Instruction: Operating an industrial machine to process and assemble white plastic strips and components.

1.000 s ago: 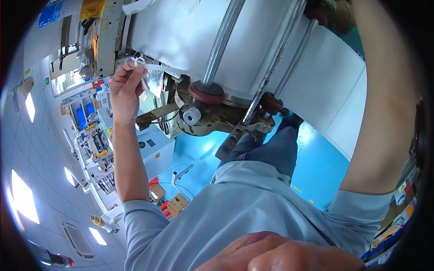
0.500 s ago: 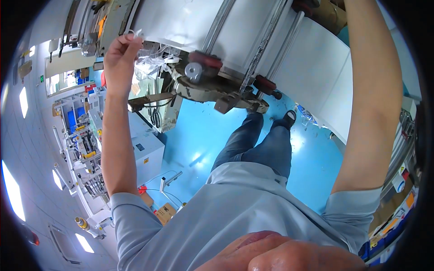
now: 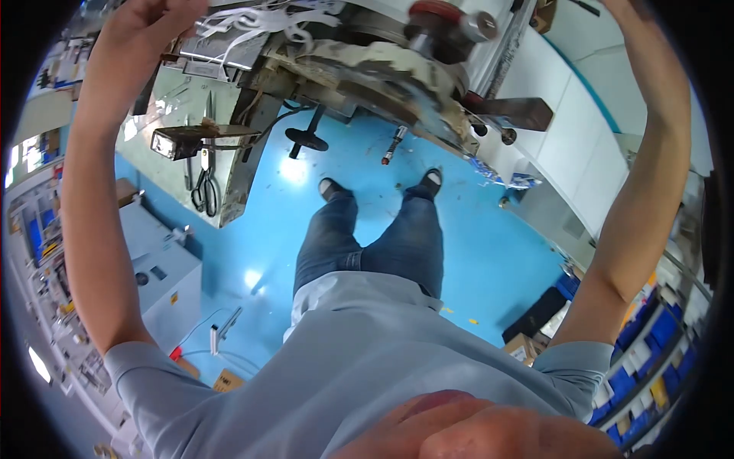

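Observation:
My left hand [image 3: 149, 34] is raised at the upper left, its fingers curled and partly cut off by the upper edge; what they hold, if anything, is hidden. Beside its fingertips lies a loose tangle of white strips [image 3: 264, 21] on a worn machine [image 3: 375, 73] with chipped paint. At the upper right, only the wrist and the lower part of my right hand [image 3: 625, 11] show, above a white panel [image 3: 554, 122]; the fingers are out of the picture. A red and metal roller knob [image 3: 447, 29] sits on the machine between my arms.
Long black-handled scissors [image 3: 205, 183] lie on a pale green surface [image 3: 172, 99] under my left forearm, near a boxy lamp-like head [image 3: 174, 143]. A black handwheel [image 3: 306, 139] juts below the machine. A grey cabinet [image 3: 164, 275] stands left; blue bins [image 3: 657, 344] fill racks at right.
The view has swung, bringing more of the machine's underside, the scissors and the floor into sight. My left hand, which was pinching something small and white, is now at the upper edge.

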`<state>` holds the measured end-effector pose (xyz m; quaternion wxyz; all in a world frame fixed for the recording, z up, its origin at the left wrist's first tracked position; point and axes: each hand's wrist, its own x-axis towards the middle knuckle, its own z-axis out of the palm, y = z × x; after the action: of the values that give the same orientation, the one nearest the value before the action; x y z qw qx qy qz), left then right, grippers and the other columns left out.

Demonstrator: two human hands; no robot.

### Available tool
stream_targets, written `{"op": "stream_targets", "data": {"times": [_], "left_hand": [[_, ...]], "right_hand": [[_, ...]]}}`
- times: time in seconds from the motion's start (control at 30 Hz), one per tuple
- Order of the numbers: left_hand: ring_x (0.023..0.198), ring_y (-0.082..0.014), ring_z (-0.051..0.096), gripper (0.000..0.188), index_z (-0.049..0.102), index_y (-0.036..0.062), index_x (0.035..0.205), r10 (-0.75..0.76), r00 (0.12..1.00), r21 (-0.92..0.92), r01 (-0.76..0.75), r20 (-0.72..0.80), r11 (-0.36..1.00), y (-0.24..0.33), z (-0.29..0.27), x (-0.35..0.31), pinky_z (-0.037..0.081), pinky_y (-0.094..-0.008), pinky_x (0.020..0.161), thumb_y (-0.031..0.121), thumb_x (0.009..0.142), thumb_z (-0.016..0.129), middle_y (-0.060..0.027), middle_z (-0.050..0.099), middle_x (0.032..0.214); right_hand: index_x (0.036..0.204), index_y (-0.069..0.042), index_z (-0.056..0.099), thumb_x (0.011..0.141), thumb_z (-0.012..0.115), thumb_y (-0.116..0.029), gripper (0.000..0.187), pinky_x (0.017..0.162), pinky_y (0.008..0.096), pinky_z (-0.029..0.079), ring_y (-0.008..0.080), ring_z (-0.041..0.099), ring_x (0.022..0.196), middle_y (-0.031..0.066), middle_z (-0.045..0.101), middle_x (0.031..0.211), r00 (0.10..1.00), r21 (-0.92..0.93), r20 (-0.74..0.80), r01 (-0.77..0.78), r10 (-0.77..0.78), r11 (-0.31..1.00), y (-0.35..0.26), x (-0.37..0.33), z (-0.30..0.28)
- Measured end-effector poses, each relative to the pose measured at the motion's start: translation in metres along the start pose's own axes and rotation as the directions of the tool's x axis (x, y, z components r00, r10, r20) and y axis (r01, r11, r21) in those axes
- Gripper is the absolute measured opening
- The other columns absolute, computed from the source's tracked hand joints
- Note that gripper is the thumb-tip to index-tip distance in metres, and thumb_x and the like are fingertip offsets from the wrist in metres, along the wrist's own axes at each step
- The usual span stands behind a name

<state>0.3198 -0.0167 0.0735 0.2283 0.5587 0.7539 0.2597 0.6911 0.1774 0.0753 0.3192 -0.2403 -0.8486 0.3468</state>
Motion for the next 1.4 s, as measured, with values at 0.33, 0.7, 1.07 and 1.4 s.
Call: {"op": "stream_targets", "data": {"times": [0.33, 0.7, 1.07, 1.4], "left_hand": [[0.070, -0.0185, 0.058, 0.020, 0.056, -0.0001, 0.092, 0.441, 0.894, -0.062, -0.437, 0.080, 0.897, -0.033, -0.004, -0.001, 0.047, -0.0315, 0.066, 0.016, 0.084, 0.065, -0.0080, 0.060, 0.077], [0.084, -0.0310, 0.061, 0.031, 0.059, 0.0025, 0.105, 0.443, 0.894, -0.003, -0.444, 0.066, 0.896, -0.059, -0.005, 0.012, 0.049, -0.0379, 0.076, 0.017, 0.080, 0.069, -0.0142, 0.059, 0.100], [0.096, -0.0350, 0.058, 0.046, 0.057, 0.0039, 0.112, 0.353, 0.928, 0.131, -0.367, 0.118, 0.921, -0.056, 0.030, 0.038, 0.049, -0.0414, 0.084, 0.009, 0.070, 0.074, -0.0168, 0.059, 0.102], [0.066, -0.0237, 0.055, 0.011, 0.060, -0.0008, 0.087, 0.273, 0.943, -0.254, -0.221, 0.192, 0.941, -0.044, -0.002, 0.053, 0.044, -0.0348, 0.063, 0.008, 0.082, 0.065, -0.0127, 0.055, 0.075]], "right_hand": [[0.127, 0.000, 0.049, 0.090, 0.059, -0.012, 0.040, 0.075, 0.0286, 0.048, 0.0119, 0.056, 0.088, 0.0058, 0.059, 0.093, 0.883, -0.473, 0.324, -0.160, 0.340, 0.867, -0.046, 0.092, 0.062], [0.128, -0.005, 0.052, 0.085, 0.064, -0.030, 0.052, 0.089, 0.0375, 0.048, 0.0334, 0.061, 0.103, 0.0226, 0.060, 0.117, 0.946, -0.852, 0.274, 0.156, 0.171, 0.500, 0.086, 0.161, 0.129], [0.094, -0.005, 0.065, 0.088, 0.063, -0.025, 0.021, 0.075, 0.0288, 0.049, 0.0153, 0.062, 0.078, 0.0053, 0.067, 0.086, 0.754, -0.379, 0.500, -0.251, 0.426, 0.891, 0.076, 0.199, 0.126], [0.129, -0.006, 0.046, 0.091, 0.062, -0.021, 0.044, 0.090, 0.0321, 0.048, 0.0168, 0.062, 0.095, 0.0105, 0.065, 0.109, 0.780, 0.292, 0.515, -0.549, 0.355, 0.783, -0.009, 0.154, 0.126]]}}
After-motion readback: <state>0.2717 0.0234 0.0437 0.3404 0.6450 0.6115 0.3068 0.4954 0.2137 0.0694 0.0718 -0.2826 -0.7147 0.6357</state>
